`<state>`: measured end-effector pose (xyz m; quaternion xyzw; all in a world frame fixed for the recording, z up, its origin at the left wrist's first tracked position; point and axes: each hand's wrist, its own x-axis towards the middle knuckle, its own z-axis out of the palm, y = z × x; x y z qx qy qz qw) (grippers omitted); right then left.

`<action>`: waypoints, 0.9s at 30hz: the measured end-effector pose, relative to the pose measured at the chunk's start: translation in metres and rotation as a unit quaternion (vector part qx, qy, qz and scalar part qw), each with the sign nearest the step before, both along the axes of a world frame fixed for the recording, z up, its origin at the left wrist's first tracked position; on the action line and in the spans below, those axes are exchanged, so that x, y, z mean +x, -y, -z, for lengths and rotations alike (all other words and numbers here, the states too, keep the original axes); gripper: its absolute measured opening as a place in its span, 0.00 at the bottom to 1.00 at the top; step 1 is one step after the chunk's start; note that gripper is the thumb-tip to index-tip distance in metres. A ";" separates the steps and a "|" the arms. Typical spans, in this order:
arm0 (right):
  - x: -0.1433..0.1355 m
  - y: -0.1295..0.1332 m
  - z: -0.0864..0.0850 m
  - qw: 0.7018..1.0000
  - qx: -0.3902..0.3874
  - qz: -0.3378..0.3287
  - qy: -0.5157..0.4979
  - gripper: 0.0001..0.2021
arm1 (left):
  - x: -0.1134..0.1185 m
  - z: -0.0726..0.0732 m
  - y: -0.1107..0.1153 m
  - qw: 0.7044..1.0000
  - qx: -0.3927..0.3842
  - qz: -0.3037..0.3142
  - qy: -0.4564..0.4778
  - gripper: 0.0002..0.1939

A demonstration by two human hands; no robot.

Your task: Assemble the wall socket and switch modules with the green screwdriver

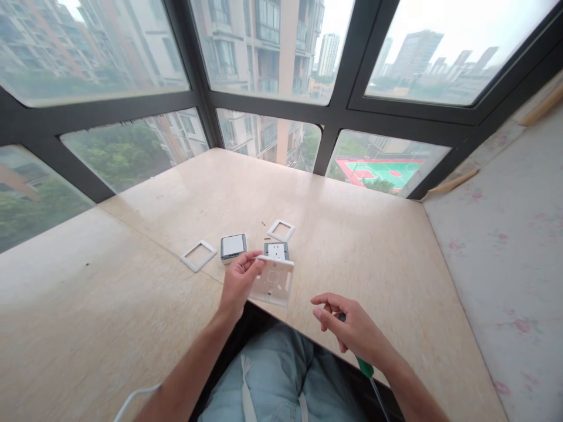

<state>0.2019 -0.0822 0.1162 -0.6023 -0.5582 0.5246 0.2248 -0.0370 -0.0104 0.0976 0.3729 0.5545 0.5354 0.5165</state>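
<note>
The left hand pinches a white box between its fingers; the right hand, fingers half-curled, holds a screwdriver.

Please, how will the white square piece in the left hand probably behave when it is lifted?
The white square piece is probably stiff, since its edges look straight. It seems light: the left hand pinches just its edge between thumb and fingers. It might twist, because this grip is near one upper corner.
</note>
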 end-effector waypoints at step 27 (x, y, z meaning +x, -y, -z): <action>0.037 -0.047 0.071 0.926 -0.119 0.257 -0.250 0.24 | -0.049 0.021 -0.302 0.681 -0.019 0.420 -0.600 0.17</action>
